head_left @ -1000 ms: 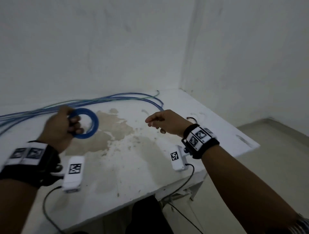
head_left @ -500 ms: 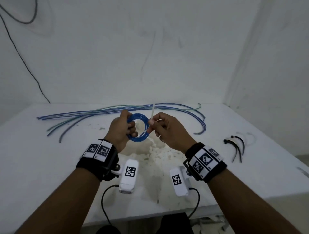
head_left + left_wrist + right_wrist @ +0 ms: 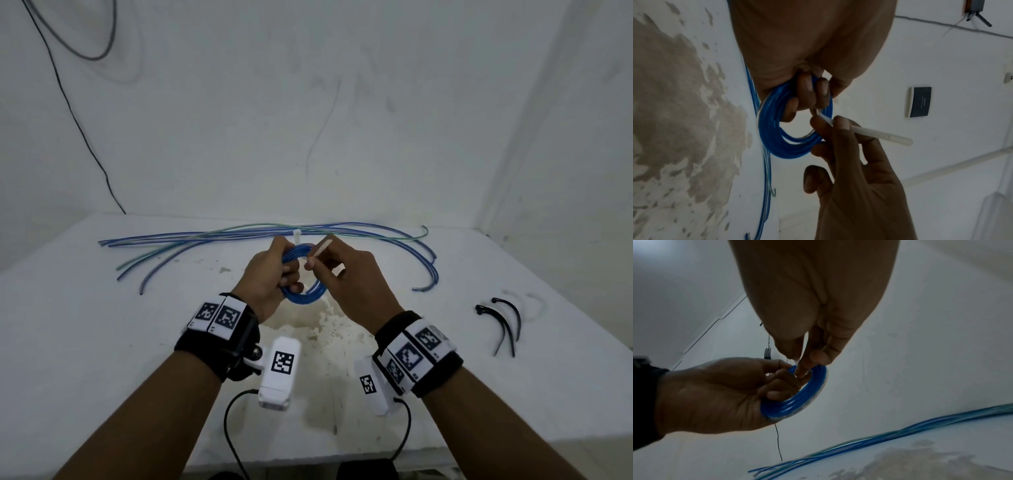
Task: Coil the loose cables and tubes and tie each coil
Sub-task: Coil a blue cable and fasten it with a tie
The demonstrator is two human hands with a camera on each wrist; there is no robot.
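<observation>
My left hand grips a small coil of blue tube above the middle of the white table, fingers curled through its centre. My right hand pinches a white zip tie between thumb and forefinger, right against the coil's upper side. The tie's other end sticks up behind my left fingers. In the left wrist view the white zip tie runs from the blue coil out past my right thumb. In the right wrist view my right fingertips touch the blue coil.
Several loose blue and green tubes lie stretched along the back of the table, curving forward at the right. Black zip ties and faint white ones lie at the right. A thin black cable hangs on the wall.
My right hand came to the coil with a white tie and now holds its tail tilted to the right. The coil moved from the left to the table's middle.
</observation>
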